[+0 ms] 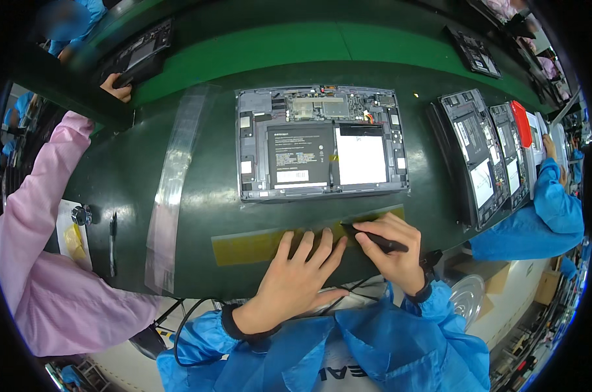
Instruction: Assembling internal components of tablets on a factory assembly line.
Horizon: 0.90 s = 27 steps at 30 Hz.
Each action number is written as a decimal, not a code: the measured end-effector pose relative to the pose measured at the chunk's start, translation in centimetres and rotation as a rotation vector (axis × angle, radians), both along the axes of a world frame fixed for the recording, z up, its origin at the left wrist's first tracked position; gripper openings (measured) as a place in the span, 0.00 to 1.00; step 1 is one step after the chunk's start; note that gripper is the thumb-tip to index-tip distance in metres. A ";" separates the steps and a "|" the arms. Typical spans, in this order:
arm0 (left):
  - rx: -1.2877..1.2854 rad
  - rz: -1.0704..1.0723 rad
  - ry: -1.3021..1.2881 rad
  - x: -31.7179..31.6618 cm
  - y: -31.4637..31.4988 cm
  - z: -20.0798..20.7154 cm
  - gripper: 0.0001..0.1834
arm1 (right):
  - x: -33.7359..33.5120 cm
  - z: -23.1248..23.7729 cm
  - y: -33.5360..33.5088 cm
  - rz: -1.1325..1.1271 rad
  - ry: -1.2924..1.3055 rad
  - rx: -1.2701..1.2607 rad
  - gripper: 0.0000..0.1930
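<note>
A strip of amber-yellow tape (240, 248) lies on the dark green bench along its near edge. My left hand (292, 277) is spread open, its fingertips resting at the strip's near side. My right hand (392, 248) is closed around a black, pen-like tool (390, 244), whose pointed tip meets the tape right of my left fingers. The tool's exact kind cannot be made out. Beyond the tape lies an opened tablet-like device (263, 191), with a black battery (300, 153), a white rectangular panel (362, 157) and a circuit board (325, 106) along its far side.
Clear plastic strips (171, 189) lie left of the device. Farther left are a pen (113, 245) and a pink-sleeved person (44, 173). Several opened devices (469, 147) lean at the right, with a red object (522, 124) and a blue-sleeved person (557, 202) beyond.
</note>
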State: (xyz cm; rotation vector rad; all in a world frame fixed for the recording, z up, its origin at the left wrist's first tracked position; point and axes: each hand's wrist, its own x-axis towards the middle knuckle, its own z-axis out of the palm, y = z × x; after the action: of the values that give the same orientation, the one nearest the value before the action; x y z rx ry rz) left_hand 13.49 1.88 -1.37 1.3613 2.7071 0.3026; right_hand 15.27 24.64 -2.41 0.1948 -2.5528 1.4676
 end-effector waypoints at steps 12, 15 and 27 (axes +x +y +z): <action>0.068 -0.048 -0.063 -3.1 -1.9 2.6 0.44 | -3.0 2.9 6.4 -0.019 0.216 -0.443 0.14; 0.209 -0.022 -0.071 -7.5 0.0 6.0 0.38 | -9.6 4.9 6.8 -0.142 0.203 -0.587 0.13; 0.391 -0.098 0.068 -16.2 8.9 0.4 0.32 | -19.0 -3.1 6.9 -0.351 0.225 -0.581 0.35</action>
State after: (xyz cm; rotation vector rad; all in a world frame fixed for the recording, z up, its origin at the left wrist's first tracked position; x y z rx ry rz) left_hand -2.71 10.77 -0.98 1.6162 2.7214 0.8260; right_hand -3.78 31.56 -5.51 -0.1569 -1.7808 1.8300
